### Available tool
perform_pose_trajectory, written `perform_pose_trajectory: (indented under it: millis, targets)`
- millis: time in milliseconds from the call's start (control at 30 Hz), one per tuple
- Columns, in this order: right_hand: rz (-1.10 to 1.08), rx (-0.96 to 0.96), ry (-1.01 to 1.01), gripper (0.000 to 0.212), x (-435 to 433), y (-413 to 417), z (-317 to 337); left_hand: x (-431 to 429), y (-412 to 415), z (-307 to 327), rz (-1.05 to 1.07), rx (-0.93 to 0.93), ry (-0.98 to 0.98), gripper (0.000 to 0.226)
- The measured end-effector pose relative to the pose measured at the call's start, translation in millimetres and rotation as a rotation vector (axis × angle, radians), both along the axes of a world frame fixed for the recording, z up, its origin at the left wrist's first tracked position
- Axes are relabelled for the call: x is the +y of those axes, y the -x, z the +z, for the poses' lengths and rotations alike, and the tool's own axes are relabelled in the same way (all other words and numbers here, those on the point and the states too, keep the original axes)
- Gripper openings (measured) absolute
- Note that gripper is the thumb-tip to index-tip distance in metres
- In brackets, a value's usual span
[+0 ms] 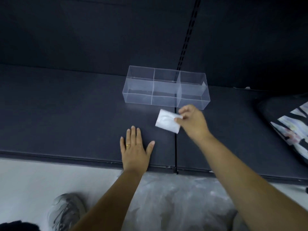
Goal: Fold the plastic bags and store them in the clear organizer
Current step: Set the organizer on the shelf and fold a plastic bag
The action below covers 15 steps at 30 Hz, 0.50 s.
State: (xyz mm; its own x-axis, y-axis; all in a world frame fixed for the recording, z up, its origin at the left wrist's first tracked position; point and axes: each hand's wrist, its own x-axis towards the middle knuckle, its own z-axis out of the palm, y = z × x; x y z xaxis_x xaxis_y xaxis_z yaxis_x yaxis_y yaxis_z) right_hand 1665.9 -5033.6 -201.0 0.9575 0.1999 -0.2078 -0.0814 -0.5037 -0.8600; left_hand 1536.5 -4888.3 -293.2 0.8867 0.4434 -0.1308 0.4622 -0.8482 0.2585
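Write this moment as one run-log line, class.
right hand: pinches folded plastic bag | left hand: flat on dark surface | clear organizer: just beyond bag | stage: bag not yet stored

This is looking like a home living room: a dark padded sofa [66, 122] is filling the view, a patterned cushion [293, 129] is lying at its right end, pale floor [33, 177] is showing before its front edge.
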Motion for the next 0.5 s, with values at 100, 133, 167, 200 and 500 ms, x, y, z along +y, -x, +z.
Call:
perform_pose_trajectory:
  millis: [100, 133, 167, 200, 500]
  targets:
    - [0.078, -0.060, -0.060, 0.029, -21, -63, 36, -6, -5, -5, 0.027, 0.009, -0.078, 0.087]
    - [0.080, -0.051, -0.080, 0.027, -26, -83, 43, -8, -5, -6, 0.038, 0.001, -0.088, 0.086]
    - [0.075, -0.032, -0.078, 0.024, -30, -102, 46, -8, -5, -7, 0.047, -0.011, -0.091, 0.084]
    - [0.073, -0.017, -0.041, 0.022, -32, -118, 45, -9, -5, -8, 0.052, -0.023, -0.091, 0.083]
    - [0.181, -0.284, 0.643, 0.016, -28, -162, -13, -11, -7, -9, 0.069, -0.089, -0.085, 0.073]
